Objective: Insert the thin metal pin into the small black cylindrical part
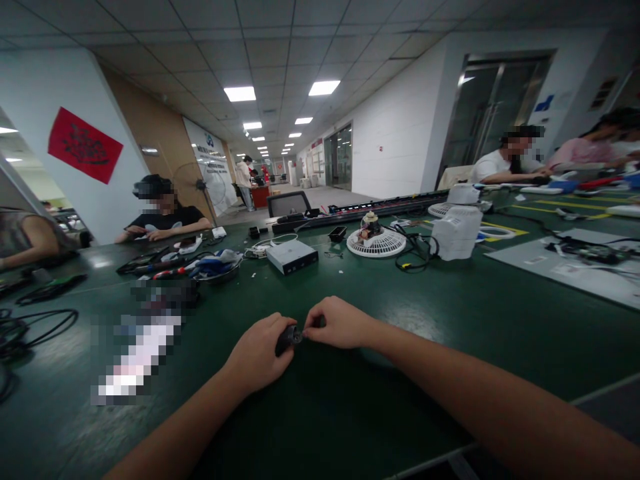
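Both of my hands meet over the dark green table [350, 413], near its front edge. My left hand [257, 357] is closed around a small black part [286, 339], which sticks out between thumb and fingers. My right hand [336, 323] is closed in a pinch at the tip of that part, where a small metal piece shows. What the right fingers pinch is too small to name.
Farther back lie a grey box [292, 256], a white fan grille with a motor [376, 241], a white fan housing [457, 227], tangled cables [30, 327] and tools [175, 265]. Other people sit at the left [163, 217] and at the far right [510, 163].
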A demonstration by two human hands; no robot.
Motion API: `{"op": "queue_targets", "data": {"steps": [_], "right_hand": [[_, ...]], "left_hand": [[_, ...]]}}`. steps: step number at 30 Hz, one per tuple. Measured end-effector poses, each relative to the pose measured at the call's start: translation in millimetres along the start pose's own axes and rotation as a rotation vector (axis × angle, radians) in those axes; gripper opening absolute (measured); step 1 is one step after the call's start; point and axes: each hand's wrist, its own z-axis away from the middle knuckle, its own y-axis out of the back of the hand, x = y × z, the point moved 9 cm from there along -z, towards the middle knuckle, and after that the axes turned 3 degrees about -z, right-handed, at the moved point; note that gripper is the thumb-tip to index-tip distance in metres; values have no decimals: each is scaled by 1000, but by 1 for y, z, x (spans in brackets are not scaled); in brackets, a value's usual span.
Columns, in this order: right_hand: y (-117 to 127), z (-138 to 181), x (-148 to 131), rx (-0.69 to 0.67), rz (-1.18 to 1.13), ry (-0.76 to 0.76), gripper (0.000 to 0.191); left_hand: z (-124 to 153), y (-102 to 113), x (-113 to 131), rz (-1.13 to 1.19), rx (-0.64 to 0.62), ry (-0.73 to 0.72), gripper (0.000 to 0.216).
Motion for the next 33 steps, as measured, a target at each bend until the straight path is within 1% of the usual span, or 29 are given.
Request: {"op": "queue_targets", "data": {"steps": [5, 10, 12, 14, 17, 19, 21, 24, 27, 29, 33], "right_hand": [[7, -2, 10, 84, 1, -82, 21], [14, 2, 18, 123, 143, -216, 24], [15, 2, 16, 132, 182, -202, 23], [11, 1, 13, 115, 155, -158, 25], [-2, -2, 9, 43, 76, -92, 32], [-11, -3, 6, -1, 58, -47, 29], [-14, -4, 3, -5, 59, -9, 21], [-6, -3, 0, 74, 47, 16, 19], [5, -1, -6, 158, 22, 70, 18], [9, 0, -9, 186, -10, 102, 17], [8, -1, -5, 199, -118, 63, 15]], "left_hand": [[-2, 1, -9, -16, 38, 54, 39], [-1, 10, -19, -30, 138, 105, 38], [-1, 12, -23, -42, 154, 149, 34], [-1, 13, -29, -58, 145, 206, 29], [-1, 13, -35, -61, 135, 262, 22], [-1, 13, -37, -53, 139, 268, 22], [-1, 11, -37, -42, 134, 262, 22], [-1, 10, -34, -19, 118, 235, 22], [-1, 9, -23, 7, 110, 153, 23], [-1, 9, -15, 9, 110, 87, 22], [0, 10, -5, -2, 119, -6, 23]]}}
